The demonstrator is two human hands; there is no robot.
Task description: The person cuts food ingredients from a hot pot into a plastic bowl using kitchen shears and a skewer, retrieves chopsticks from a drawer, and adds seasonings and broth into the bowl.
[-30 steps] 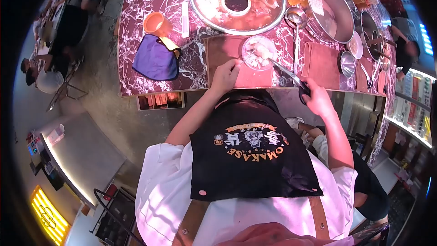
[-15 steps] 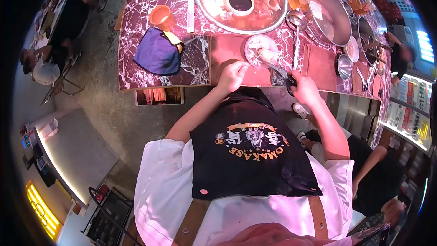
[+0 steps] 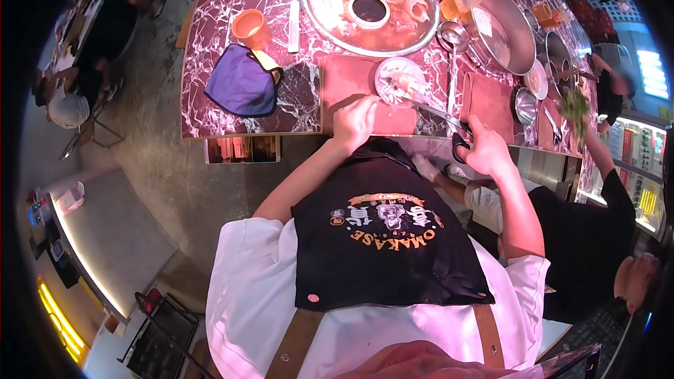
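Observation:
A small white bowl (image 3: 385,70) holds pale cut pieces of food (image 3: 406,84) near the table's front edge. My right hand (image 3: 488,146) grips the handles of a pair of scissors (image 3: 444,116). Their blades point left, with the tips at the bowl's near right rim. Just left of the bowl, my left hand (image 3: 356,123) is closed, its fingertips pinched together at the bowl's near left edge. What lies between those fingers, if anything, is hidden. A brown board or mat (image 3: 344,74) lies under the bowl.
Beyond the bowl sits a large round tray (image 3: 319,31) of food with two sauce bowls. A purple cloth (image 3: 242,84) and orange cup (image 3: 250,27) are to the left. Right are a ladle (image 3: 453,36), a large metal pan (image 3: 516,56) and a co-worker's arm (image 3: 597,147) with greens (image 3: 576,111).
My right hand and the scissors have shifted right and slightly toward me, drawing the blades back over the bowl. On the right, a co-worker's arm has come in with a green bunch.

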